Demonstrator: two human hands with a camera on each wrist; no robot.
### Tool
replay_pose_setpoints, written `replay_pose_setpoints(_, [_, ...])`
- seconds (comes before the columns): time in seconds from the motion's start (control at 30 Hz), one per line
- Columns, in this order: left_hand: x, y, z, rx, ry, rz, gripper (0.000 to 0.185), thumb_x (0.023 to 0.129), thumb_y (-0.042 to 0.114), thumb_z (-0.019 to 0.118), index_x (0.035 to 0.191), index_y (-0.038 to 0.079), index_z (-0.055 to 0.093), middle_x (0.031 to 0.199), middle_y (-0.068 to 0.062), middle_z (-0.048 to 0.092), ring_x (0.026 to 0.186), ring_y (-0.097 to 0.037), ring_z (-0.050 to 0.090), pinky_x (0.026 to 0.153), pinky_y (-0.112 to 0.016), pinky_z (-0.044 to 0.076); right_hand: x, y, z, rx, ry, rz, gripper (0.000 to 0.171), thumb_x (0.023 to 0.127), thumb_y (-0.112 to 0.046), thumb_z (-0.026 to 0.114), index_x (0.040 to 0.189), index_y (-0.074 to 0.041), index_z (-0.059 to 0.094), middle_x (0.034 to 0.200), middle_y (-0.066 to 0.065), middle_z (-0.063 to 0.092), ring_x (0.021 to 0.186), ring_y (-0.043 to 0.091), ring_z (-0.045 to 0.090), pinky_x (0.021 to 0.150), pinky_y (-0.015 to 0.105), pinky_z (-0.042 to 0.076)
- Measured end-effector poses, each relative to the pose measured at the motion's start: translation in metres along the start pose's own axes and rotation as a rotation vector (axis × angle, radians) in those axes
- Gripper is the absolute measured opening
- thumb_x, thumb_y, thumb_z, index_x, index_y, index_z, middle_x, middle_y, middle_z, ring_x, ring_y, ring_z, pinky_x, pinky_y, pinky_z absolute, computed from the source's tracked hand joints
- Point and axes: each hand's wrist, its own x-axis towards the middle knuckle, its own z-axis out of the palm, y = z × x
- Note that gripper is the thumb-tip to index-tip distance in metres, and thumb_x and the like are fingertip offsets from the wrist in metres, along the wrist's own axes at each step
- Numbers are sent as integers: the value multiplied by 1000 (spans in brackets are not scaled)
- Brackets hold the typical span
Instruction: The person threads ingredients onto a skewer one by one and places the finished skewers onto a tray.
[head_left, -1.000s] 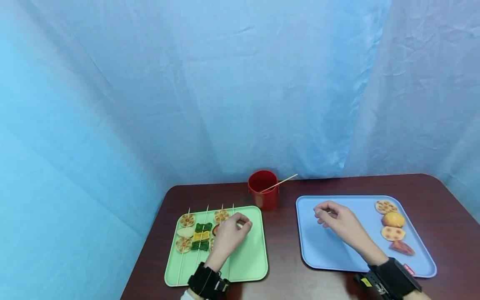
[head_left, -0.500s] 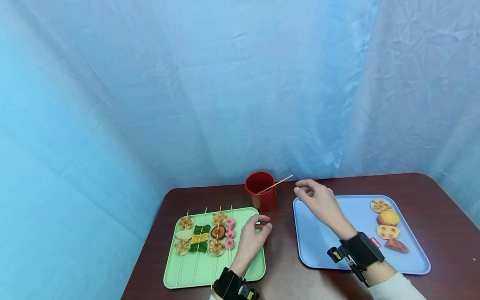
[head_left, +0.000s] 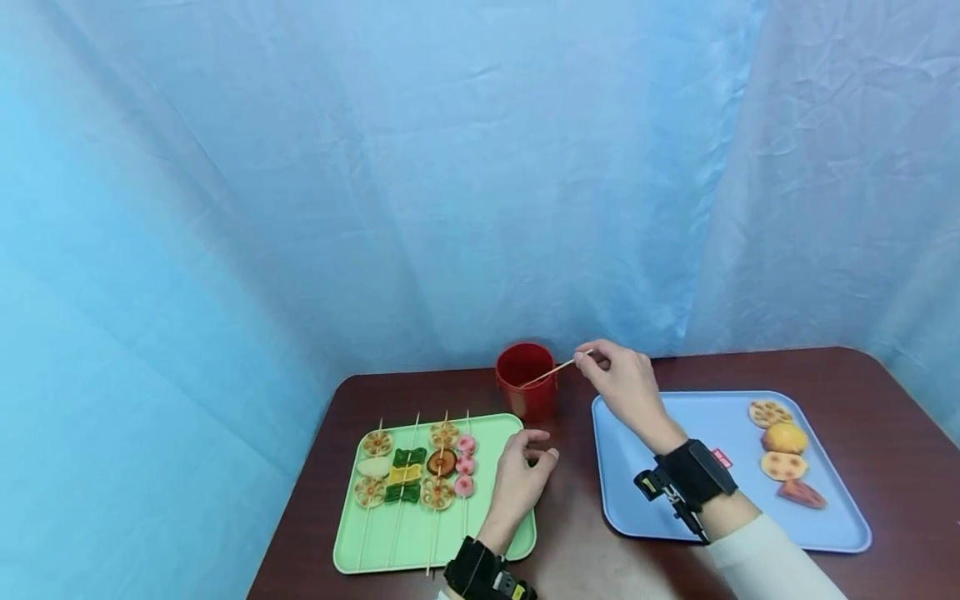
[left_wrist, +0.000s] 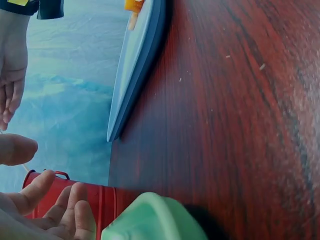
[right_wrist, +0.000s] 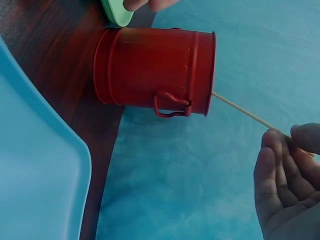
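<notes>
My right hand (head_left: 624, 385) pinches the upper end of a thin wooden skewer (right_wrist: 245, 112) between thumb and fingers. The skewer's lower part still leans inside a red metal bucket (right_wrist: 152, 67) with a small side handle. Over the right edge of the green tray (head_left: 375, 552) hovers my left hand (head_left: 519, 477), fingers loosely bent and holding nothing. On that tray lie several loaded skewers: lotus root slices (head_left: 371, 492), green and yellow pieces (head_left: 405, 474), a brown mushroom slice (head_left: 442, 462) and pink rings (head_left: 465, 465).
A blue tray (head_left: 626, 504) stands on the right of the dark wooden table (head_left: 566, 533). Along its right side lie a lotus root slice (head_left: 770, 413), a yellow piece (head_left: 784, 437), a spotted pale piece (head_left: 783, 466) and a pinkish piece (head_left: 802, 493). A blue curtain (head_left: 480, 167) hangs behind.
My right hand has moved from above the blue tray up and left to the skewer and now pinches it. My left hand has shifted right, uncovering the pink rings.
</notes>
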Motion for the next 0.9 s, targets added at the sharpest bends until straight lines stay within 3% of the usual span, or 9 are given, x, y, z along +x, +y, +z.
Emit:
replay_pose_setpoints(0.17, [-2,-1,3,-5,18,3,27,94,21,69,116,5,71,113,-11,65,94,-21,68,81,-31,53,-12,1,-12,30,94,13,24,103,-26,66,114,-7,76,91,3,76,81,17,71,66,23,52])
replay_pose_setpoints(0.37, [-2,-4,4,-26,29,6,26,94,19,69,116,6,72,115,-10,65,96,-19,68,82,-30,53,-30,4,-29,131,142,7,23,105,-24,64,117,-8,74,98,4,77,85,5,72,74,13,52])
replay_pose_setpoints(0.6, [-4,-7,6,-67,37,14,25,93,19,69,115,6,72,114,-3,67,95,-14,70,80,-28,53,-48,5,-43,212,175,64,24,105,-25,63,120,-9,73,102,8,77,90,1,71,80,14,54])
replay_pose_setpoints(0.77, [-5,-4,7,-159,37,48,22,97,18,68,115,8,72,113,-11,72,98,-17,69,84,-29,54,-59,10,-53,296,176,88,24,105,-19,63,122,-4,70,105,10,77,92,6,73,82,17,55])
replay_pose_setpoints(0.9, [-4,3,7,-270,18,75,23,100,19,67,119,6,70,118,-15,70,104,-20,68,90,-27,54,-67,16,-57,387,129,156,28,106,-22,61,124,-1,67,107,8,77,95,10,74,83,21,57])
